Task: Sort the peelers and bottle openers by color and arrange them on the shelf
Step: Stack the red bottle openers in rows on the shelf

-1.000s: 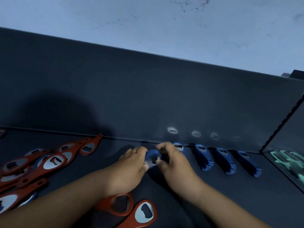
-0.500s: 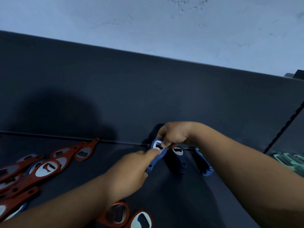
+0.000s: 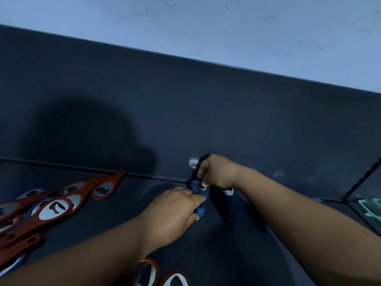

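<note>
A blue bottle opener (image 3: 199, 198) lies against the back wall of the dark shelf (image 3: 127, 203), its round head toward the wall. My right hand (image 3: 216, 172) pinches the head from above. My left hand (image 3: 175, 211) grips the handle from the left. Right beside it stands another blue opener (image 3: 228, 203), partly under my right forearm. A pile of red bottle openers (image 3: 55, 205) lies at the left, with a blue one partly hidden beneath. Two more red openers (image 3: 160, 274) lie at the bottom edge under my left arm.
The shelf's dark back wall (image 3: 185, 112) rises right behind the openers. A black divider (image 3: 360, 180) at the right separates a compartment holding mint green tools (image 3: 371, 209). My right forearm hides most of the blue row.
My right hand has reached across to the opener's head near the back wall, and both hands have set the blue opener down beside the row. My right arm now covers the other blue openers.
</note>
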`<state>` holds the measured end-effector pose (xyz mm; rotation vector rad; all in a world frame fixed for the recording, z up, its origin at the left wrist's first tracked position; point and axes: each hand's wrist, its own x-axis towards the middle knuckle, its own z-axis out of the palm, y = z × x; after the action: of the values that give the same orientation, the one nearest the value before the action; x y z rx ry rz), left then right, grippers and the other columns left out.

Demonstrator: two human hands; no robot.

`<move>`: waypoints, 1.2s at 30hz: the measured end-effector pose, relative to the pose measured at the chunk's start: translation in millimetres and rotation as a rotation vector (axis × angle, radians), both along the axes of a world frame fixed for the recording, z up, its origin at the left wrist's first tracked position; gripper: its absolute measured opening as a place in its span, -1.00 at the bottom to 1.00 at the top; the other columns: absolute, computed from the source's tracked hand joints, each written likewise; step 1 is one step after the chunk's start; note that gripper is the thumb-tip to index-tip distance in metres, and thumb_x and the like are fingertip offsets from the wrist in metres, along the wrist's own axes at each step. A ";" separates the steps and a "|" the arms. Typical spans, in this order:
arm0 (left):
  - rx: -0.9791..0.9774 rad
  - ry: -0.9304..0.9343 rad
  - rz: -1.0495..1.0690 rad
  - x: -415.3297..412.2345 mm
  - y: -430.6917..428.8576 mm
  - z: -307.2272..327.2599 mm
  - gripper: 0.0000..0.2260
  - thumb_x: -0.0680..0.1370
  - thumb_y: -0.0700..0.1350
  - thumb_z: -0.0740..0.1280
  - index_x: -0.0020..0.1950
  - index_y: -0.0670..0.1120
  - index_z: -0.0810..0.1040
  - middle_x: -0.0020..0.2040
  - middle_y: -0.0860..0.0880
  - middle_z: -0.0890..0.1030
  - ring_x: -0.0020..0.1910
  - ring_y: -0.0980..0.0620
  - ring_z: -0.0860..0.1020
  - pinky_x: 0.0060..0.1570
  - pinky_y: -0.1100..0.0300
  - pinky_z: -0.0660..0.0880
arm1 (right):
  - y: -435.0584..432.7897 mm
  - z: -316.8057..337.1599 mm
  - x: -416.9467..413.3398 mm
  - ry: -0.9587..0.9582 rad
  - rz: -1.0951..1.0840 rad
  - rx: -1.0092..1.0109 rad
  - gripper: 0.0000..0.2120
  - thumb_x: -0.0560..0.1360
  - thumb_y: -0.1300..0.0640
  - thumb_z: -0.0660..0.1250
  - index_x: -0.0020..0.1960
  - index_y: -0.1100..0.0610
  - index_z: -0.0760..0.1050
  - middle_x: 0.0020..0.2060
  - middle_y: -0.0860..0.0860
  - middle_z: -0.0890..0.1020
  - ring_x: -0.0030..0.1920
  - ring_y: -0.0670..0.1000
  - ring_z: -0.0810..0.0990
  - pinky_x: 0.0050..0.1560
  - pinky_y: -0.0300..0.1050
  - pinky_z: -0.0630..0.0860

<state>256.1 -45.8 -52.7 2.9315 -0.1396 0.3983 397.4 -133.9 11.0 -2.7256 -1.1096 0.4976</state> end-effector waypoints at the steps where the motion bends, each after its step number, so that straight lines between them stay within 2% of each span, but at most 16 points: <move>1: -0.004 0.000 0.001 0.5 -0.5 -0.4 -0.58 0.60 0.04 0.22 0.45 0.05 0.30 0.25 0.05 0.50 0.24 0.03 0.41 0.22 0.17 0.36 | 0.3 -1.4 0.4 -0.008 -0.005 0.000 -0.72 0.41 0.22 0.47 0.12 0.10 0.61 -0.03 -0.05 0.63 0.01 -0.05 0.58 -0.02 -0.23 0.53; 4: -0.022 0.011 0.004 -0.1 -0.7 0.0 -0.52 0.60 0.03 0.22 0.50 0.07 0.21 0.28 0.03 0.48 0.26 0.02 0.39 0.24 0.17 0.35 | 0.3 -4.0 0.1 -0.020 -0.022 0.003 -0.73 0.41 0.21 0.47 0.10 0.08 0.62 0.01 -0.02 0.65 0.05 0.02 0.61 0.09 -0.09 0.57; 6: -0.046 0.029 0.009 -2.4 0.0 0.3 -0.44 0.59 0.05 0.23 0.54 0.09 0.09 0.26 0.01 0.48 0.25 0.01 0.39 0.24 0.14 0.37 | -0.5 -3.7 -0.9 -0.042 -0.014 -0.003 -0.71 0.43 0.22 0.44 0.15 0.09 0.60 0.06 -0.01 0.64 0.09 0.01 0.59 0.10 -0.15 0.53; 10: -0.103 0.057 0.040 -10.8 4.3 6.4 -0.33 0.57 0.06 0.27 0.56 0.11 -0.06 0.27 0.00 0.48 0.26 0.01 0.41 0.23 0.12 0.39 | -7.9 5.8 -3.7 -0.079 -0.029 0.065 -0.72 0.47 0.23 0.38 0.17 0.07 0.58 0.03 0.00 0.61 0.01 -0.02 0.56 -0.07 -0.23 0.44; 12: -0.117 0.047 0.047 -17.4 9.2 12.5 -0.35 0.57 0.05 0.28 0.55 0.10 -0.01 0.32 0.03 0.46 0.30 0.04 0.40 0.26 0.15 0.37 | -14.2 12.8 -7.6 -0.095 -0.045 0.119 -0.74 0.48 0.23 0.35 0.15 0.07 0.59 0.00 0.00 0.61 0.00 -0.02 0.57 -0.08 -0.23 0.45; 16: -0.166 0.010 0.107 -36.6 27.5 24.0 -0.41 0.57 0.05 0.28 0.54 0.09 0.11 0.36 0.02 0.44 0.34 0.07 0.38 0.30 0.18 0.35 | -18.8 21.3 -28.8 -0.058 -0.048 0.234 -0.78 0.49 0.26 0.35 0.11 0.08 0.59 -0.02 0.04 0.67 0.01 0.01 0.63 0.08 -0.11 0.57; 19: -0.103 -0.013 0.215 -50.8 51.7 29.4 -0.45 0.55 0.07 0.29 0.50 0.04 0.21 0.34 0.00 0.47 0.32 0.04 0.41 0.30 0.17 0.33 | -7.4 22.0 -56.8 -0.041 0.034 0.310 -0.81 0.50 0.23 0.35 0.10 0.07 0.57 -0.07 -0.02 0.66 0.00 0.02 0.64 0.03 -0.16 0.56; 23: -0.025 0.018 0.382 -76.1 90.4 34.0 -0.45 0.53 0.10 0.31 0.47 0.01 0.26 0.30 -0.05 0.45 0.30 -0.04 0.40 0.27 0.16 0.31 | 21.2 13.3 -95.5 -0.148 0.195 0.280 -0.74 0.54 0.13 0.32 0.22 0.02 0.52 0.11 -0.06 0.61 0.15 -0.05 0.55 0.13 -0.24 0.44; 27: -0.055 0.068 0.563 -114.4 130.2 34.5 -0.47 0.52 0.13 0.30 0.45 0.01 0.31 0.29 -0.07 0.44 0.29 -0.09 0.40 0.27 0.06 0.37 | 55.9 -6.5 -125.9 -0.142 0.335 0.281 -0.64 0.54 0.10 0.30 0.33 0.01 0.45 0.29 -0.02 0.50 0.30 0.03 0.45 0.31 -0.14 0.38; 30: -0.103 0.139 0.699 -145.7 158.0 27.8 -0.48 0.55 0.16 0.24 0.46 -0.01 0.30 0.34 -0.09 0.42 0.33 -0.13 0.38 0.30 -0.03 0.37 | 81.8 -18.7 -142.1 -0.154 0.421 0.284 -0.60 0.56 0.12 0.27 0.39 0.02 0.40 0.34 -0.03 0.45 0.33 0.05 0.37 0.34 -0.22 0.29; 33: -0.136 0.278 0.850 -175.8 177.1 19.2 -0.40 0.54 0.30 0.13 0.50 0.04 0.21 0.48 -0.06 0.29 0.45 -0.13 0.25 0.39 -0.09 0.25 | 107.5 -27.0 -154.3 -0.141 0.470 0.284 -0.59 0.58 0.14 0.24 0.42 0.01 0.37 0.38 -0.03 0.41 0.34 0.06 0.32 0.33 -0.26 0.21; 36: -0.203 0.515 0.908 -199.7 184.0 10.6 -0.22 0.45 0.46 0.03 0.56 0.13 -0.05 0.59 -0.03 -0.03 0.55 -0.12 -0.04 0.47 -0.15 0.00 | 132.7 -34.9 -164.3 -0.114 0.521 0.255 -0.55 0.60 0.07 0.22 0.47 -0.04 0.29 0.48 -0.01 0.28 0.48 0.06 0.15 0.48 -0.15 0.09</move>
<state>56.4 138.2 -42.1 2.6042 1.2261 -0.2424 233.1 -1.2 -23.8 -2.2580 -1.7875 0.2371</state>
